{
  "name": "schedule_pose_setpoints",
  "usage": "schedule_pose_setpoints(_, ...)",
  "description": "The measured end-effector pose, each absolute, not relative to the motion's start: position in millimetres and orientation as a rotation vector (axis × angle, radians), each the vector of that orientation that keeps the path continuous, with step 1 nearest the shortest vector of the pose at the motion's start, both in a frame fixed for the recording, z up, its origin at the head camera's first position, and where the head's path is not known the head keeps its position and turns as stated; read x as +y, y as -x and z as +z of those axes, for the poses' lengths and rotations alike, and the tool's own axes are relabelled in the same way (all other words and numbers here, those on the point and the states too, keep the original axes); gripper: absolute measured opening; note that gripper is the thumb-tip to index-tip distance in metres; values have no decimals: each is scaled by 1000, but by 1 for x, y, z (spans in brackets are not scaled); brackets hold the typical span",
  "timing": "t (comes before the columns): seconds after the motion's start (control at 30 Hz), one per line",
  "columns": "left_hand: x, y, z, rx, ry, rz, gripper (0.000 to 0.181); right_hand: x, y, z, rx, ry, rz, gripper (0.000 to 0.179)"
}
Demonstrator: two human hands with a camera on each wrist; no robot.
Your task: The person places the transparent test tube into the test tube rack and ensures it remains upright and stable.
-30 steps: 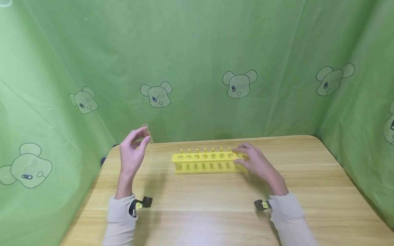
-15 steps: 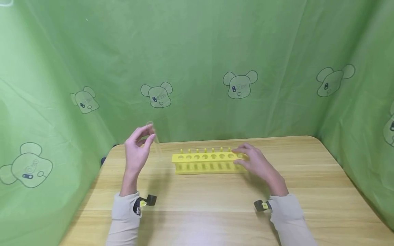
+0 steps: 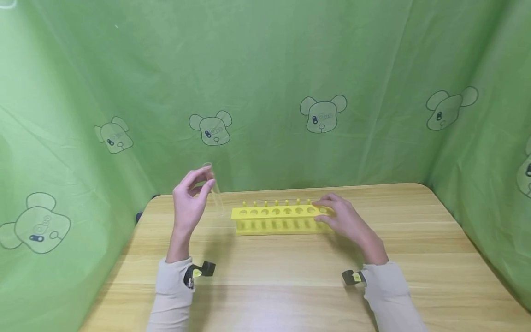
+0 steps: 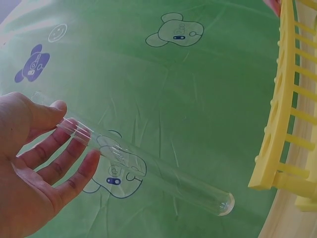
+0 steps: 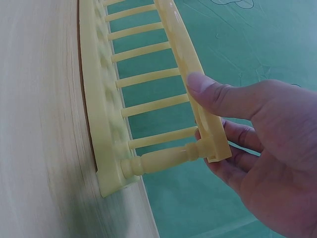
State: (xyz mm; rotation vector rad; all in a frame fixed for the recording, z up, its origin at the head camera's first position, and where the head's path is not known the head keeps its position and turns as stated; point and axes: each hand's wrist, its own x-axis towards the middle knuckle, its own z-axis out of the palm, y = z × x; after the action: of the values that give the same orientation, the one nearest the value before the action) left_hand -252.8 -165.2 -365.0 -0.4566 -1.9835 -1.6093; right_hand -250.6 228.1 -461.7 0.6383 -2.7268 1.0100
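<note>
My left hand [image 3: 191,198] pinches a clear glass test tube [image 4: 163,171] near its open top, between thumb and fingers. The tube hangs tilted, its rounded bottom down and to the right, just left of the rack's left end in the head view. A yellow test tube rack [image 3: 278,213] stands on the table with a row of round holes on top and pegs along the back. My right hand [image 5: 262,134] grips the rack's upper bar at its right end, thumb on the near edge and fingers round the far side. No tube shows in the holes.
The wooden table [image 3: 274,276] has a rounded back edge. A green curtain [image 3: 265,92] with bear-head prints hangs behind it and along both sides. Small black cameras are strapped to both wrists.
My left hand has moved right with the test tube, bringing the tube's lower end close to the rack's left end. The right hand and the rack have stayed still.
</note>
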Motion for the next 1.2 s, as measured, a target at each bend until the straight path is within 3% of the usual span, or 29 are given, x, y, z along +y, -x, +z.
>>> schedule_pose_setpoints(1.2,-146,256,-366,-1957,552,-1647,34,229,251,-463,-2736,-630,1016,43)
